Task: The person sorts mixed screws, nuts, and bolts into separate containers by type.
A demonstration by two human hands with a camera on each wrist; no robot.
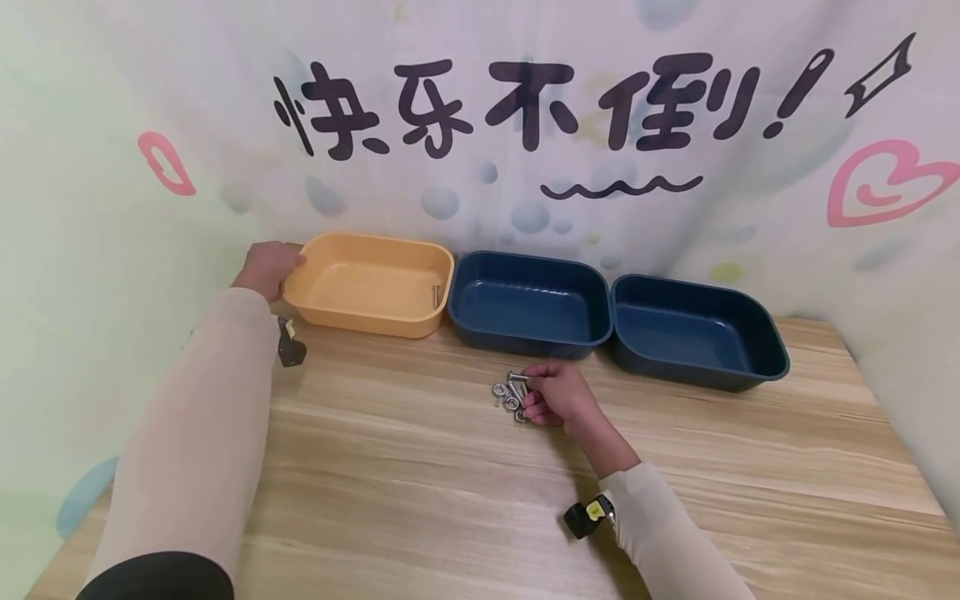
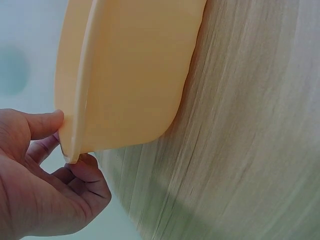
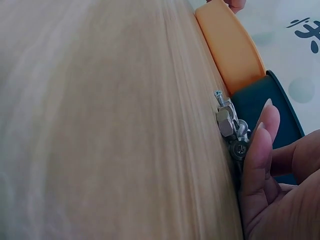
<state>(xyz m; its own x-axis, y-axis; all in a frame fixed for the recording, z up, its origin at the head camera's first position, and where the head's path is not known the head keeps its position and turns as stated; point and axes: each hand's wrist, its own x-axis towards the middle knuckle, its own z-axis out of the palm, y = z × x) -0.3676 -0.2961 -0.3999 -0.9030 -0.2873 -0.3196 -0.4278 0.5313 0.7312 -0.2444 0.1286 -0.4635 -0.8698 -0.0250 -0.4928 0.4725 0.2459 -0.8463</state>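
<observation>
In the head view my left hand grips the left end of a yellow-orange plastic bin. The left wrist view shows the thumb inside the bin's rim and curled fingers beneath it. One bolt lies at the right inside that bin. My right hand is at a small pile of metal nuts and bolts on the wooden table. Its fingertips pinch a bolt at the pile's upper edge. In the right wrist view, the fingers partly hide the pile, and their grip is hidden.
Two dark blue bins, the middle bin and the right bin, stand in a row with the orange one. A printed cloth hangs behind them. The wooden table stretches in front.
</observation>
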